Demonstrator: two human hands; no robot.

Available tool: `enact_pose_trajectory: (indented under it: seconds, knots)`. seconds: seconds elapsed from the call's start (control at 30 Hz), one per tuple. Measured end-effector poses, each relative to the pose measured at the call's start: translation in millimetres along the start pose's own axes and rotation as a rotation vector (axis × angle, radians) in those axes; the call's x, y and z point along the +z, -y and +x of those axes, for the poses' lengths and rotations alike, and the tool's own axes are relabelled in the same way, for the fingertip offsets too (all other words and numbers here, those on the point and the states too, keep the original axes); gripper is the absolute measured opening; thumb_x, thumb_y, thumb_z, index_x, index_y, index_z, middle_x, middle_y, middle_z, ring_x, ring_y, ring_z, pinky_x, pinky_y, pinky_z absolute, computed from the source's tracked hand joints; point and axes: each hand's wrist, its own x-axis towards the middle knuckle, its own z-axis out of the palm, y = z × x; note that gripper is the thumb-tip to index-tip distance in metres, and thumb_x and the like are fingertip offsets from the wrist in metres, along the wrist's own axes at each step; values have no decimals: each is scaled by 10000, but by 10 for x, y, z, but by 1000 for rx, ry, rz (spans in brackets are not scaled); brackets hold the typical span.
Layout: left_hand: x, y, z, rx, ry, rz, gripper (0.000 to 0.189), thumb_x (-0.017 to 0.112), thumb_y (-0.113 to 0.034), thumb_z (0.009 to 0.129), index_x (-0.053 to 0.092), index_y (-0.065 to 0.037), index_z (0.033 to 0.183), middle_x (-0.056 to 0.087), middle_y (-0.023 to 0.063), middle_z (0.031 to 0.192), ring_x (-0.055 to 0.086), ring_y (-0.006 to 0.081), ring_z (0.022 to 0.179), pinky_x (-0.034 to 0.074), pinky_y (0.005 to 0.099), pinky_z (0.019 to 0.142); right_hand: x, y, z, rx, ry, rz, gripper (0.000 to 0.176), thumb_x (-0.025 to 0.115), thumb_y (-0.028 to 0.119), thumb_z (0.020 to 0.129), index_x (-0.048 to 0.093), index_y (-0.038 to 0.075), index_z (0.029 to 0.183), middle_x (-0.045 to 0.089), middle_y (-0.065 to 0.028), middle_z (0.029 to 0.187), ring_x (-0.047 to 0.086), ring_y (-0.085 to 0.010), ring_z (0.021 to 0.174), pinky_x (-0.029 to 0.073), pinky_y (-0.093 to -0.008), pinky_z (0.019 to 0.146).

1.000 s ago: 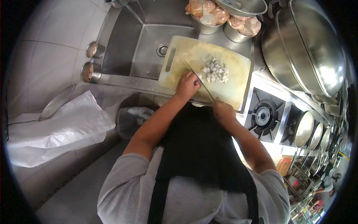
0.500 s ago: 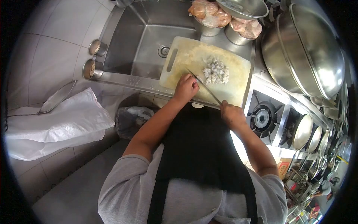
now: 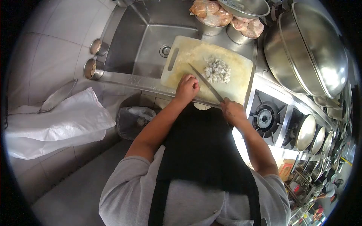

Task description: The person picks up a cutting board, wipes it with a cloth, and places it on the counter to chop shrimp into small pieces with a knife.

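Observation:
My right hand [image 3: 232,112] is wrapped round the handle of a kitchen knife [image 3: 208,84], its long blade slanting up and left over the cutting board [image 3: 183,81]. Beside the blade, my left hand [image 3: 187,89] rests near the board's front edge with its fingers curled closed; whatever they may hold is hidden. A pile of small, pale, diced pieces [image 3: 217,70] lies on the right half of the board, just past the blade. The yellowed white board lies partly over the sink's right side, its slot handle at the left.
A steel sink [image 3: 151,52] lies behind and left, with two small metal cups [image 3: 98,47] on its left rim. Bowls of bagged raw meat [image 3: 211,19] stand behind the board. Large steel bowls [image 3: 309,52] and a gas burner [image 3: 265,117] are at the right.
The knife blade has turned to show more of its flat side, and its tip has shifted slightly up, away from my left hand. My left hand stays nearly in place.

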Motion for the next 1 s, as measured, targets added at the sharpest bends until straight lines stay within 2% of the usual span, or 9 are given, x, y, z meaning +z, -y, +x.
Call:
enact_pose_trajectory:
  seconds: [0.1, 0.33, 0.5, 0.6, 0.7, 0.77, 0.83, 0.87, 1.0]
  knots:
    - [2, -6, -10, -36, -41, -76, 182, 700, 48, 667, 594, -11, 804, 597, 125, 851, 593, 342, 849, 514, 434, 728, -53, 0, -82, 68, -13, -41, 271, 446, 247, 1023, 559, 8, 1079, 694, -266, 910, 692, -421, 883, 529, -527, 804]
    - [-18, -10, -19, -69, 17, -14, 125, 711, 10, 691, 611, -27, 757, 613, 108, 821, 605, 339, 830, 512, 433, 714, -178, 71, -200, 10, 75, -122, 269, 441, 241, 1023, 570, 9, 1063, 697, -267, 892, 694, -431, 888, 539, -521, 793]
    - [47, -1, 9, -50, -14, 25, 118, 711, 8, 691, 608, -33, 732, 609, 106, 782, 600, 336, 815, 504, 430, 707, 234, -2, 300, -83, 32, 50, 308, 474, 279, 1015, 577, -9, 1048, 685, -279, 897, 677, -454, 875, 530, -528, 801]
    - [-6, 16, 26, 8, -1, 22, 159, 686, 28, 676, 546, -47, 689, 572, 111, 736, 582, 338, 749, 487, 443, 662, 220, -30, 320, -61, 15, 119, 321, 496, 312, 1011, 588, 9, 1058, 685, -267, 921, 665, -462, 876, 521, -537, 787]
    - [14, -18, 40, -46, 34, 11, 148, 693, 27, 684, 569, -39, 728, 593, 116, 755, 595, 332, 765, 495, 442, 668, 117, -212, 160, -75, -53, 119, 312, 496, 320, 1013, 597, 28, 1058, 686, -253, 900, 663, -461, 859, 518, -537, 767]
    - [47, 14, 27, -123, -6, -44, 145, 703, 24, 723, 637, -38, 836, 635, 120, 803, 622, 325, 788, 514, 419, 695, 27, -255, 25, -76, -74, 82, 304, 495, 318, 1014, 600, 36, 1056, 686, -247, 881, 663, -460, 847, 518, -535, 755]
    - [49, -54, 107, -124, -18, -109, 166, 704, 19, 750, 660, -43, 898, 654, 119, 834, 636, 313, 793, 520, 402, 707, -118, -257, -118, 77, -160, 92, 293, 500, 309, 1014, 599, 33, 1030, 679, -246, 832, 661, -458, 813, 514, -539, 734]
    - [46, -106, 190, -130, -33, -176, 195, 705, 14, 777, 684, -48, 960, 673, 117, 865, 649, 301, 798, 526, 385, 719, -185, -271, -166, 75, -177, 56, 283, 504, 300, 1014, 600, 34, 1006, 670, -246, 797, 659, -456, 785, 510, -547, 708]
    - [-114, -484, 691, -44, -81, -236, 198, 703, -3, 816, 700, -54, 1007, 689, 113, 893, 664, 267, 788, 528, 360, 726, -233, -278, -291, 153, -246, 88, 279, 504, 298, 1013, 600, 38, 984, 667, -247, 789, 657, -459, 769, 509, -555, 697]
